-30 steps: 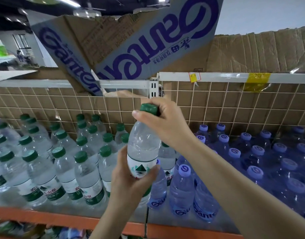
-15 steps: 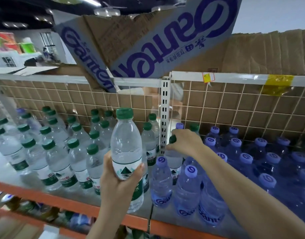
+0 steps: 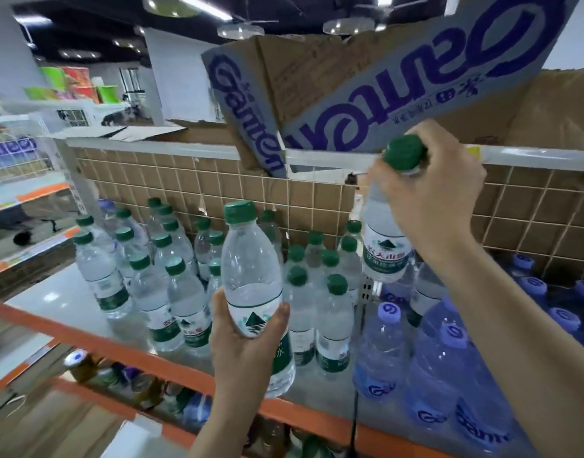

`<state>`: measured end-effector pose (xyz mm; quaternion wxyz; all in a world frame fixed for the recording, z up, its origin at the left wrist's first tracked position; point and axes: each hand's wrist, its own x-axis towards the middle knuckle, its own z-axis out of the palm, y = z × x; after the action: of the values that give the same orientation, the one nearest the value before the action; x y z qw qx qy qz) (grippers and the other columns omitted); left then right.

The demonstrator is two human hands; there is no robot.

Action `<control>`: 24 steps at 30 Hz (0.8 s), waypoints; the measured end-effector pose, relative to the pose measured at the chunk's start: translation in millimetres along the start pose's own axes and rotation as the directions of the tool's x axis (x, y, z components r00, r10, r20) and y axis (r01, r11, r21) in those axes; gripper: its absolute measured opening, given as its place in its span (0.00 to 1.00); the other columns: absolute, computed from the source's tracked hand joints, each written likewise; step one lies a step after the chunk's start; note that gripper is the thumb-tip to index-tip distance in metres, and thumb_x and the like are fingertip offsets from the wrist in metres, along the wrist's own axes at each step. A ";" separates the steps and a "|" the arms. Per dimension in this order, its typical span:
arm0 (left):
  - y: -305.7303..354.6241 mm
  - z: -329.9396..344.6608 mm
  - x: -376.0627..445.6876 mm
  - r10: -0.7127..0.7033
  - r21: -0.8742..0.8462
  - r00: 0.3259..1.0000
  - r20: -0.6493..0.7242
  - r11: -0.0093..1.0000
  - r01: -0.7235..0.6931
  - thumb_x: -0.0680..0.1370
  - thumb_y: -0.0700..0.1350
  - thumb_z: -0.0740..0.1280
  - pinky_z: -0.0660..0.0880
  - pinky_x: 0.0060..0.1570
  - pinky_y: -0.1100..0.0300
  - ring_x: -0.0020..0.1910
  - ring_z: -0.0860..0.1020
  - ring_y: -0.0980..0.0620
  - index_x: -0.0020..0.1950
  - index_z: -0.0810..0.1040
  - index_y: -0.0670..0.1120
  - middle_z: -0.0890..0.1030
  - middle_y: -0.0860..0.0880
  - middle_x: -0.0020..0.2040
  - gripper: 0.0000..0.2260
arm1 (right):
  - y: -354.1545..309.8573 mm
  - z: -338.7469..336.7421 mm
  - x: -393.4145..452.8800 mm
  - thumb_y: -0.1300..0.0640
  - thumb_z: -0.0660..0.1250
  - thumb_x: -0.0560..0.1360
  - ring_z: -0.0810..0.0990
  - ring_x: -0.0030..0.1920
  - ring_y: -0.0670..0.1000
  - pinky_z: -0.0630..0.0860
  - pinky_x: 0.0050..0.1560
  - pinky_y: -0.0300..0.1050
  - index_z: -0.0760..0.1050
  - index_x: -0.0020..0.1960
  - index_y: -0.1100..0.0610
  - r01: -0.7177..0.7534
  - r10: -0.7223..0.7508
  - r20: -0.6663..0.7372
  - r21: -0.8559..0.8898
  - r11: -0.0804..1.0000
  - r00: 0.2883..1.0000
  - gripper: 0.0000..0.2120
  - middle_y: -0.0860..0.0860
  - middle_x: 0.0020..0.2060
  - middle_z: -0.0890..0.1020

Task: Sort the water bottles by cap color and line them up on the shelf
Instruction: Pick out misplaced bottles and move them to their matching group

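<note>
Half a second ago the right hand (image 3: 429, 200) was low among the purple caps, closing on a green-capped bottle that stood on the wrong side of the shelf's upright. Now that clear plastic green-capped bottle (image 3: 384, 246) is lifted free, hanging by its neck from the right hand above the boundary between the two groups. I read this as a stray pulled out of the purple section, ready to join its own colour.

The left hand (image 3: 247, 345) has kept its grip on another clear, green-capped water bottle (image 3: 252, 292), fingers wrapped around the lower label, held upright in front of the green cluster (image 3: 171, 276) on the left part of the grey metal shelf (image 3: 52, 292). The right hand's fingers curl round the cap and neck of its bottle.

Both bottles look full, with white-and-green labels showing a mountain mark. The blue-tinted, purple-capped bottles (image 3: 449, 368) stand to the right, with at least one more clear bottle apparently among them
</note>
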<state>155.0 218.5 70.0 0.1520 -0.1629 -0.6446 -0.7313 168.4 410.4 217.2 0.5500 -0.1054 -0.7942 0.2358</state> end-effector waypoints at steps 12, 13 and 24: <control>-10.9 -203.1 103.2 0.096 0.056 0.992 -0.080 0.994 -0.092 0.66 0.51 0.76 0.75 0.51 0.63 0.55 0.77 0.59 0.58 0.70 0.64 0.78 0.61 0.53 0.24 | -170.7 129.1 -49.3 0.55 0.69 0.65 0.63 0.28 0.43 0.62 0.28 0.34 0.69 0.34 0.59 -0.233 0.202 0.116 0.438 0.868 0.972 0.10 0.44 0.24 0.66; -14.1 -222.4 113.4 0.102 0.070 0.990 -0.094 0.993 -0.095 0.65 0.55 0.74 0.75 0.53 0.59 0.57 0.77 0.56 0.58 0.70 0.64 0.78 0.58 0.55 0.24 | -183.2 142.8 -52.9 0.56 0.69 0.66 0.64 0.28 0.43 0.63 0.28 0.34 0.70 0.35 0.60 -0.240 0.207 0.123 0.455 0.858 0.971 0.10 0.44 0.24 0.67; -60.6 -330.3 204.0 0.100 0.109 0.927 -0.361 0.992 -0.064 0.72 0.40 0.73 0.76 0.55 0.62 0.61 0.75 0.43 0.64 0.70 0.47 0.76 0.43 0.62 0.23 | -257.1 272.9 -41.3 0.53 0.70 0.68 0.65 0.28 0.43 0.65 0.31 0.42 0.71 0.36 0.60 -0.167 0.124 0.118 0.512 0.843 0.985 0.12 0.44 0.25 0.68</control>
<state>-69.0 -104.3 66.2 0.3073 -0.0433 -0.6319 -0.7102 -44.5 99.4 231.9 0.5061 -0.0033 -0.7121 0.4865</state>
